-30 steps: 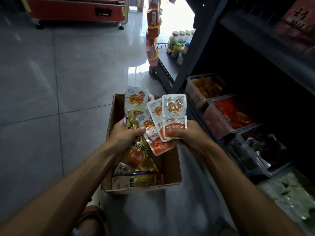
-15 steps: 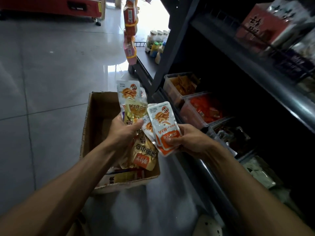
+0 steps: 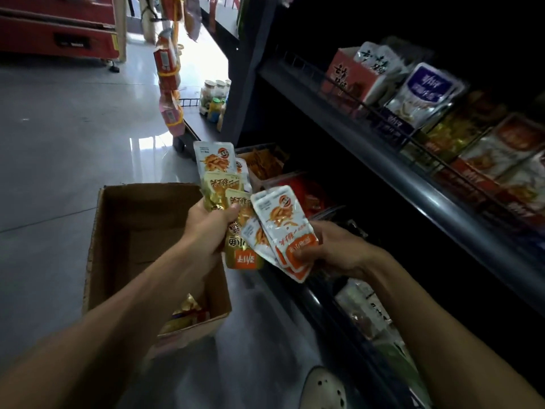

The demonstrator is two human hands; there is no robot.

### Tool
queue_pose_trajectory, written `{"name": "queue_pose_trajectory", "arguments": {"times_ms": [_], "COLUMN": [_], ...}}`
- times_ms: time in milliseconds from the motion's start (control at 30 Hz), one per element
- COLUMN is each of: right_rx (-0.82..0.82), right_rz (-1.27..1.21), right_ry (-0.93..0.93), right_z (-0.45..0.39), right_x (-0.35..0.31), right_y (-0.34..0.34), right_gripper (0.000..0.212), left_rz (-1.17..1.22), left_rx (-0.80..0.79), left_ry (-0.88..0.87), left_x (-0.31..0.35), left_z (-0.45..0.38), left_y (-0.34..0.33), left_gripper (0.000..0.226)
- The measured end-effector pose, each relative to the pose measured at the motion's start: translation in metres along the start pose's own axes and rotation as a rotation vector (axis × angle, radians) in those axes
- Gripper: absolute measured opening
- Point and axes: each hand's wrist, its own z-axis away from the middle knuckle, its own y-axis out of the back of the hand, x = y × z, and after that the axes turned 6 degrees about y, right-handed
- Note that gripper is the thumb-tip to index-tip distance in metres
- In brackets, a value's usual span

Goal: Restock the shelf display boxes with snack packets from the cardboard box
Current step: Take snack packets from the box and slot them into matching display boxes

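Hidden/unclear: lower shelf (image 3: 413,184) interior was dark; contents of the nearer display boxes there were hard to make out. Print on packets was blurred. A pale rounded thing (image 3: 321,388) at the bottom edge was cut off, could not identify it.
Left hand (image 3: 211,228): fingers curled round a fan of gold packets (image 3: 219,190), with white-and-orange ones behind; held above the right edge of the cardboard box.
Right hand (image 3: 330,246): thumb and fingers pinched a few white packets (image 3: 280,219) by their orange bottom ends, just beside the left hand's bunch, in front of the lower shelf.
Cardboard box (image 3: 97,231): open, on the floor left of the shelf; mostly bare inside, a few gold packets (image 3: 188,314) in the near corner.
Display boxes: a clear one with orange packets (image 3: 262,163) and one with red packets (image 3: 309,196), on the lower shelf behind the hands.
Upper shelf: boxes of packets behind a wire rail (image 3: 368,107), white, purple, red.
Floor (image 3: 59,143): grey glossy tiles, bright glare from a doorway.
Room: red cabinet (image 3: 59,28) top left; bottles (image 3: 215,98) by the shelf end; hanging snack strips (image 3: 168,84).
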Motion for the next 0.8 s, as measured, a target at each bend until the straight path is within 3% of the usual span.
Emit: {"name": "queue_pose_trajectory", "arguments": {"times_ms": [300,433,533,600,733,800], "right_rx": [0.055,0.343,0.560,0.635,0.633,0.724], "right_rz": [0.153,-0.191,-0.489,-0.567,-0.564,-0.563], "right_ry": [-0.138,-0.060,0.021,0.033,0.043,0.081], "right_z": [0.051,0.078,0.091,0.097,0.115,0.123], "right_x": [-0.021,-0.017,-0.016,-0.017,-0.020,-0.023], "right_y": [0.035,0.053,0.061,0.064,0.071,0.077], "right_gripper": [0.024,0.040,0.035,0.033,0.035,0.037], "left_rz": [-0.066,-0.080,-0.040,-0.030,-0.022,-0.041], "left_rx": [-0.175,-0.188,-0.233,-0.275,-0.315,-0.332], "left_ry": [-0.017,-0.020,-0.007,0.002,0.007,0.006], "left_x": [0.011,0.012,0.013,0.013,0.010,0.009], "left_z": [0.027,0.035,0.045,0.052,0.061,0.064], "left_y": [-0.064,-0.088,-0.105,-0.117,-0.134,-0.139], "left_gripper": [0.005,0.010,0.013,0.014,0.015,0.017]}}
